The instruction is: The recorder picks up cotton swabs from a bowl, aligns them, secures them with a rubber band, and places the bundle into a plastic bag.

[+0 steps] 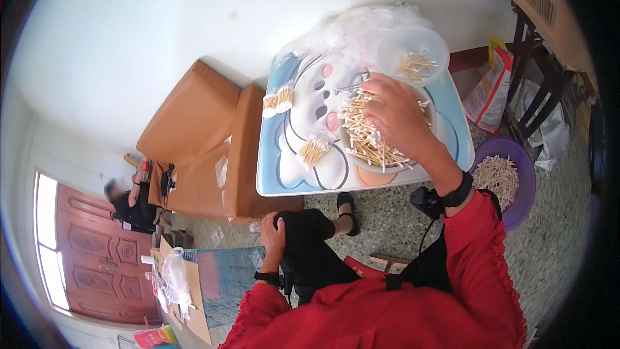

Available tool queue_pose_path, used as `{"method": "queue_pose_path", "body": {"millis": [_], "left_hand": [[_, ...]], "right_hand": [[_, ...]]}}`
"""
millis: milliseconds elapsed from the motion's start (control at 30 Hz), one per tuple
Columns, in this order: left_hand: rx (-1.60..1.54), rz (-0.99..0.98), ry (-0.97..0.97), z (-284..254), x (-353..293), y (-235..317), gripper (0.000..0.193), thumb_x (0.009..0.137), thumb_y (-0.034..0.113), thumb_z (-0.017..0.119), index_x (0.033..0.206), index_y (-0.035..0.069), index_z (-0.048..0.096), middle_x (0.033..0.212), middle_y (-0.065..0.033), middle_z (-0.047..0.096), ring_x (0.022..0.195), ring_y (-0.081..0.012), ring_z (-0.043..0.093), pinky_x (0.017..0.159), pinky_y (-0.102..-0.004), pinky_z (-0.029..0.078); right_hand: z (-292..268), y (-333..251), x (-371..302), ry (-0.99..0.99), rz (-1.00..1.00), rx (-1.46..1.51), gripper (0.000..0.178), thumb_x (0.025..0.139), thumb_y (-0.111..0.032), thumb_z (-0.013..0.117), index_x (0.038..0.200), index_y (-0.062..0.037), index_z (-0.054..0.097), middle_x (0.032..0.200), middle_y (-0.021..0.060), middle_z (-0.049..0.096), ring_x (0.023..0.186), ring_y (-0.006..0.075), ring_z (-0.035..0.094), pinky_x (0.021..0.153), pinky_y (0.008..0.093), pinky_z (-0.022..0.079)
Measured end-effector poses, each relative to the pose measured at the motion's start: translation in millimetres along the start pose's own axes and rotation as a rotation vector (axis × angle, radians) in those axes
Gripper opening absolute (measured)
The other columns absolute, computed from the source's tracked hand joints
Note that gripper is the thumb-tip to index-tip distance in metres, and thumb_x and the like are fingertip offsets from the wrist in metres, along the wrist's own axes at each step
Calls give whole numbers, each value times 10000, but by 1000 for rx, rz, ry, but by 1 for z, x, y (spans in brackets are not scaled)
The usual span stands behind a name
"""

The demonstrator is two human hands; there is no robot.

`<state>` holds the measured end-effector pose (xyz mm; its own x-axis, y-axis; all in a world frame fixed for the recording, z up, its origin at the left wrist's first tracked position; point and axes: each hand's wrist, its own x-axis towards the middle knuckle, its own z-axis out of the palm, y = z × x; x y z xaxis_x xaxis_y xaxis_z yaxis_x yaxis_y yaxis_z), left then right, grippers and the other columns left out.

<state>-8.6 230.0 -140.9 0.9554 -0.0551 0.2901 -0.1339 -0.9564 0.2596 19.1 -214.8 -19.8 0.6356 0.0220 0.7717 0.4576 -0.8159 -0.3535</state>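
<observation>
A pale bowl (pixel 434 111) heaped with loose cotton swabs (pixel 371 141) stands on a small table (pixel 271 168) with a cartoon-printed top. My right hand (pixel 395 111) is over the heap, its fingers curled around some of the swabs; the fingertips are partly hidden. Behind the bowl is a translucent round tub (pixel 391 52) with a few swabs inside. Two bundles of swabs (pixel 278 102) lie at the table's left, and a clear bag of swabs (pixel 314 150) lies nearer to me. My left hand (pixel 272 236) rests flat on my left knee, holding nothing.
Clear plastic bags (pixel 342 32) are piled along the table's back edge. A purple basin (pixel 526 181) of swabs sits on the floor at the right. A brown sofa (pixel 194 116) stands left of the table; a person (pixel 132 203) sits beyond it. A blue wire cage (pixel 226 278) is at lower left.
</observation>
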Motion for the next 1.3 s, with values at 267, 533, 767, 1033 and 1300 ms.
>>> {"method": "queue_pose_path", "body": {"millis": [267, 533, 767, 1033, 1300], "left_hand": [[-350, 260, -352, -74, 27, 100, 237, 794, 73, 599, 1028, 48, 578, 1071, -105, 578, 1035, -252, 542, 914, -334, 398], [-1200, 87, -751, -85, 46, 263, 230, 876, 171, 563, 1040, 11, 533, 1042, -78, 591, 982, -167, 552, 867, -302, 425], [-1613, 62, -712, -75, 62, 322, 213, 915, 258, 521, 926, 45, 525, 881, -41, 556, 843, -138, 546, 796, -284, 443], [-1823, -26, -483, -68, 62, 322, 153, 933, 220, 470, 894, 84, 529, 883, -59, 595, 813, -161, 568, 785, -342, 451], [-1757, 26, -363, -75, 62, 307, 51, 905, 111, 480, 906, 77, 519, 890, -45, 600, 838, -140, 559, 830, -328, 424]], "right_hand": [[-20, -6, 10, 147, 415, 622, 87, 765, -64, 636, 816, -27, 576, 899, 53, 607, 819, 183, 574, 733, 280, 464], [-26, -16, 9, 21, 670, 1558, 127, 844, -173, 608, 895, -69, 554, 834, 18, 592, 769, 85, 534, 731, 236, 427], [-32, -31, 4, -72, 558, 1556, 79, 863, -59, 543, 927, -14, 533, 832, 69, 604, 716, 106, 569, 642, 224, 480], [-34, -41, 4, -108, 423, 1345, 62, 855, -44, 555, 911, -25, 536, 936, 62, 563, 769, 79, 533, 688, 224, 456], [-24, -50, 2, -89, 365, 1208, 72, 815, -42, 582, 884, -23, 587, 899, 34, 575, 813, 104, 560, 743, 250, 462]]}}
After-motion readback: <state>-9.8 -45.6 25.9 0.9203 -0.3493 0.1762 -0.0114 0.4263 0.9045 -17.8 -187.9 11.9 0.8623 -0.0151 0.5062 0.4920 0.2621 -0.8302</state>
